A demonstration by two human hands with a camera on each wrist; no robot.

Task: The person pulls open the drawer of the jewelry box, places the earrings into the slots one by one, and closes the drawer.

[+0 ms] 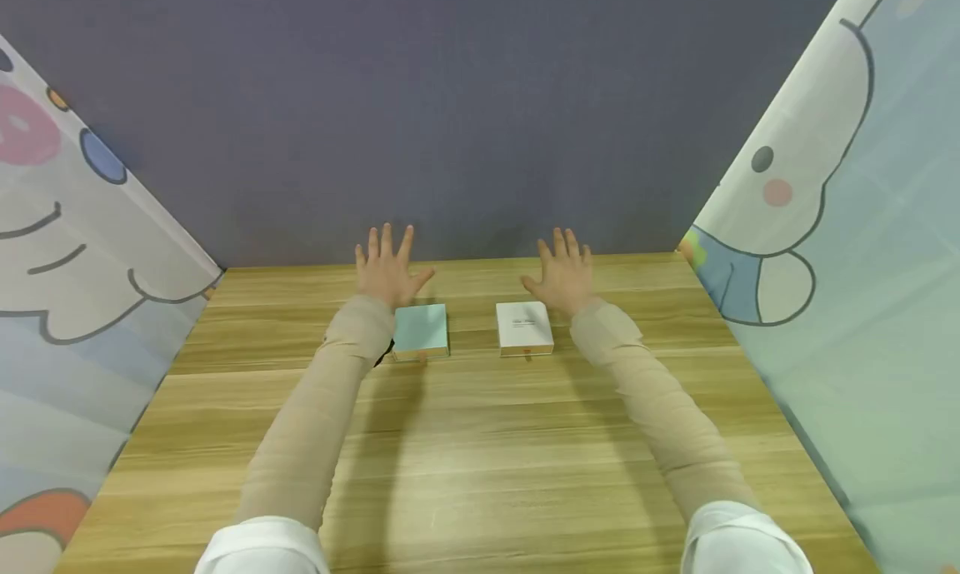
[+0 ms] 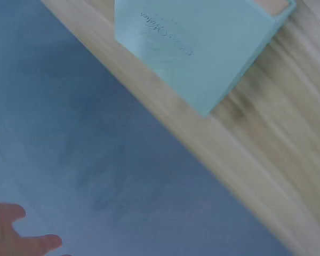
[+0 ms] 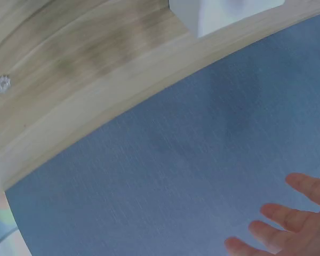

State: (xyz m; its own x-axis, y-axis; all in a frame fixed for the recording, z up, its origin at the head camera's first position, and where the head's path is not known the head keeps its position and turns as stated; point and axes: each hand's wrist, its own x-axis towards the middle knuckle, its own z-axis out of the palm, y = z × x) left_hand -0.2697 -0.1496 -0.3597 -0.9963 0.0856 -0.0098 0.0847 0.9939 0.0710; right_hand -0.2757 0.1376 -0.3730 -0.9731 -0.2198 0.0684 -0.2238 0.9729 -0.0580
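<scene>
Teal box (image 1: 421, 330): lying flat on the wooden table (image 1: 465, 441), just beside the left forearm, near the table's far edge.
White box (image 1: 524, 327): sitting just right of the teal box, a narrow gap between them.
Left hand (image 1: 387, 267): hovering beyond the teal box, fingers spreading straight, gripping nothing.
Right hand (image 1: 562, 272): hovering beyond the white box, fingers splaying, gripping nothing.
Backdrop: grey-blue wall (image 1: 450, 116) standing behind; cartoon curtains (image 1: 847, 224) hanging at both sides.

Both arms stretched forward, left hand (image 1: 386, 266) and right hand (image 1: 564, 272) raised, fingers spread straight, palms facing away, holding nothing
</scene>
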